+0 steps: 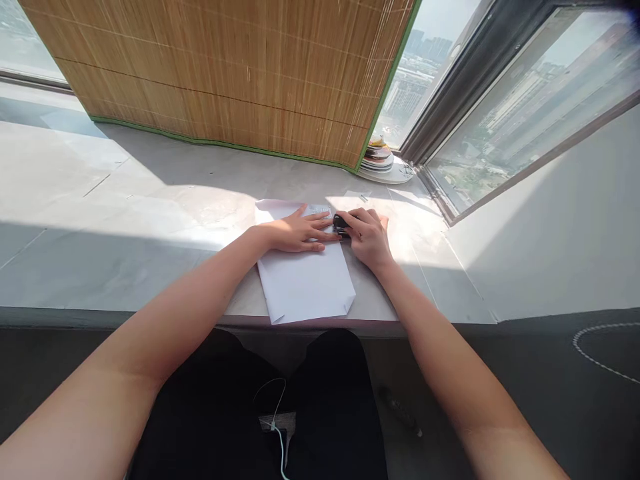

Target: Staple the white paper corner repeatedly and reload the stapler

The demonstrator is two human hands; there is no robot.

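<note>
White paper (307,287) lies on the pale stone sill, with folded corners at its near edge. My left hand (305,230) rests flat on its upper part, fingers spread and pointing right. At the paper's right edge, my right hand (370,237) is closed around a black stapler (341,224). The stapler's front end meets the edge close to my left fingertips. Most of its body is hidden under my right fingers. Beyond the left fingers, a patch of faint print or writing (319,212) shows on the paper.
A bamboo blind (225,73) with green edging hangs over the back of the sill (125,267). Stacked plates (379,160) stand in the window corner. Small staples (364,197) lie behind my right hand. A white cable (277,433) runs across my lap.
</note>
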